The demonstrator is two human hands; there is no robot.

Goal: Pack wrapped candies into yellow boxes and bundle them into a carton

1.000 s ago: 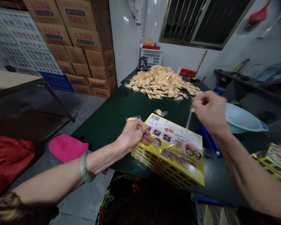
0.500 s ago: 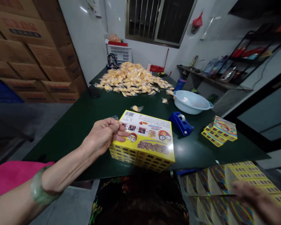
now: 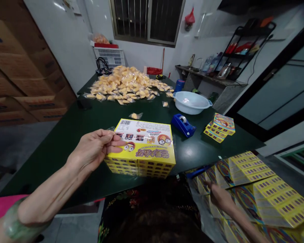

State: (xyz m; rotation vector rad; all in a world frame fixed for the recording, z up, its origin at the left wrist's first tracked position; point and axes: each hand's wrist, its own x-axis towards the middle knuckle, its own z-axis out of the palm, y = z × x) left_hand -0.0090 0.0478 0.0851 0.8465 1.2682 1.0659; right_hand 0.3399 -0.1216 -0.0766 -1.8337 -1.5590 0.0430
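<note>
A yellow and white printed box (image 3: 152, 143), its lower side showing rows of small boxes under clear film, lies near the front edge of the green table (image 3: 91, 116). My left hand (image 3: 93, 146) rests at the box's left side, thumb and fingers pinching clear film near the barcode end. Over the rows of yellow display boxes (image 3: 271, 199) at the lower right is my right hand (image 3: 219, 195). Its fingers are blurred, and what they hold, if anything, cannot be made out. A blue tape dispenser (image 3: 183, 125) stands right of the printed box.
A heap of wrapped yellow pieces (image 3: 129, 82) covers the table's far part. A light blue basin (image 3: 192, 102) and small stacked boxes (image 3: 220, 126) stand on the right. Cartons (image 3: 38, 87) are piled at the left, and a pink item (image 3: 5, 206) lies at lower left.
The view has turned to the right. My right hand has moved inward over the display boxes, nearer my body. My left hand keeps its pinch at the box's left side.
</note>
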